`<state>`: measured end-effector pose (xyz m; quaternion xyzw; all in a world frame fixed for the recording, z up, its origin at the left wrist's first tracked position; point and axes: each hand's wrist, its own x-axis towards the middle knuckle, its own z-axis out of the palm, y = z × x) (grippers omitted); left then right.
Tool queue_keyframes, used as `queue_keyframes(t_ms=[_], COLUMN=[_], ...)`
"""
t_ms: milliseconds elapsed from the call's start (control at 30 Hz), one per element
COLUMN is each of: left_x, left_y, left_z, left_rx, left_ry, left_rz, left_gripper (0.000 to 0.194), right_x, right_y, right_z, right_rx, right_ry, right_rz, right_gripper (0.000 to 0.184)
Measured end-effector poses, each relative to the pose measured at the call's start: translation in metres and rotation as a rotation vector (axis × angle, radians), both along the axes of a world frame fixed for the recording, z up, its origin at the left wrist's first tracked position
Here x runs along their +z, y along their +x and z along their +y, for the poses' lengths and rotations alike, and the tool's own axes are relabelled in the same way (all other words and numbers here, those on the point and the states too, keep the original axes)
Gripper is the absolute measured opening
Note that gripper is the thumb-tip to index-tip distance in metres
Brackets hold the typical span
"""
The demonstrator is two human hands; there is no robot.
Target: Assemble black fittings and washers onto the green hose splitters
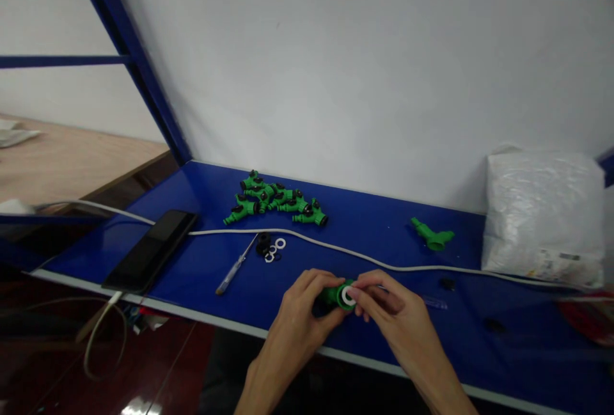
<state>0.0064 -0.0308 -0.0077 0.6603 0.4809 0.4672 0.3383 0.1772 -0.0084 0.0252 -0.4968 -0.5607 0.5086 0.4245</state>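
Near the front edge of the blue shelf, my left hand (307, 306) is closed around a green plastic hose connector (330, 297), its round opening turned toward my right hand. A white ring washer (348, 296) sits at that opening. My right hand (388, 303) pinches the washer's edge with thumb and fingertips. Much of the connector is hidden by my left fingers. A screwdriver with a clear handle (233, 274) lies to the left, beside several loose white washers (280, 243) and black rings (263, 242).
Several green hose splitters with black parts (283, 199) are grouped at the back. A bare green Y-piece (434, 237) lies at the right, near a white plastic package (542, 210). A pale cable (345, 250) crosses the shelf (364, 210). A black phone (151, 252) rests on the left.
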Motion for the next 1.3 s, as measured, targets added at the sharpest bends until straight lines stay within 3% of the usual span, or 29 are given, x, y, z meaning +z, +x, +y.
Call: queue_keyframes(t_ms=[467,567,667,800,933,1133,1300], left_x=[0.004,0.005,0.006,0.007,0.007,0.003,0.000], left_y=[-0.004,-0.004,-0.005,-0.006,-0.006,-0.005,-0.007], left_z=[-0.002,-0.002,-0.002,-0.001,-0.001,0.000,0.001], left_rx=[0.021,0.027,0.039,0.047,0.039,0.026,0.027], left_ry=[-0.026,-0.040,-0.063,-0.082,-0.091,-0.076,-0.048], left_rz=[-0.014,-0.032,-0.051,-0.054,-0.054,-0.054,-0.040], left_gripper=[0.030,0.029,0.029,0.032,0.035,0.035,0.035], right_x=[-0.005,-0.006,-0.008,-0.012,-0.016,-0.018,-0.018], right_y=[-0.013,-0.015,-0.012,-0.007,-0.006,-0.005,-0.003], right_z=[-0.004,-0.008,-0.016,-0.027,-0.028,-0.025,-0.022], right_rx=[-0.062,-0.124,-0.147,-0.041,-0.025,-0.054,0.017], right_ry=[-0.048,0.075,0.358,0.617,0.655,0.659,0.715], right_rz=[0.041,-0.027,-0.182,-0.317,-0.330,-0.333,-0.406], right_gripper=[0.033,0.024,0.005,0.025,0.034,0.023,0.021])
